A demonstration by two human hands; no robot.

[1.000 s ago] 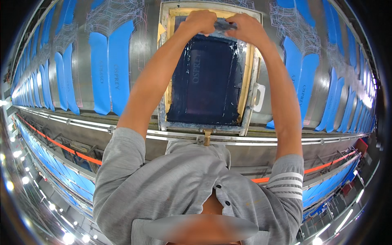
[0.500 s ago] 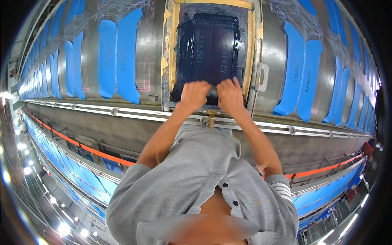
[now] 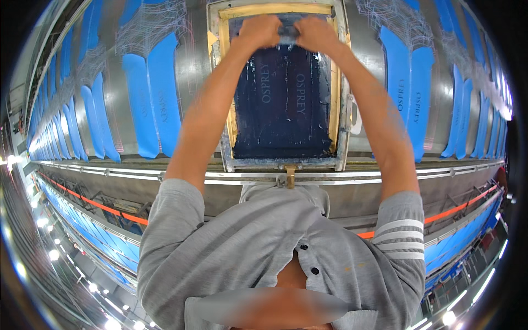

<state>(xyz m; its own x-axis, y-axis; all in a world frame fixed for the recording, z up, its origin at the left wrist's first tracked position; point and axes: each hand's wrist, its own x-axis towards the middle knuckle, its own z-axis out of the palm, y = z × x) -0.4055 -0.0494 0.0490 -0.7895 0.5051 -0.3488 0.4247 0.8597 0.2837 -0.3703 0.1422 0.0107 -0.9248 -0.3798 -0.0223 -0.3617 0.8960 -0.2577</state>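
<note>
Both your left hand (image 3: pixel 259 31) and right hand (image 3: pixel 314 33) have swung the squeegee (image 3: pixel 287 34), gripped tight, back from the near edge to the far edge of the ink-covered printing screen (image 3: pixel 283 99), resetting for another pull.

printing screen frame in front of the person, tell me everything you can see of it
The printing screen frame is a rectangular frame of pale wood in a metal surround, lying flat on the long table. Its mesh is coated in wet dark navy ink, with pale lettering showing through. The left hand and right hand grip a squeegee at its far end.
</note>
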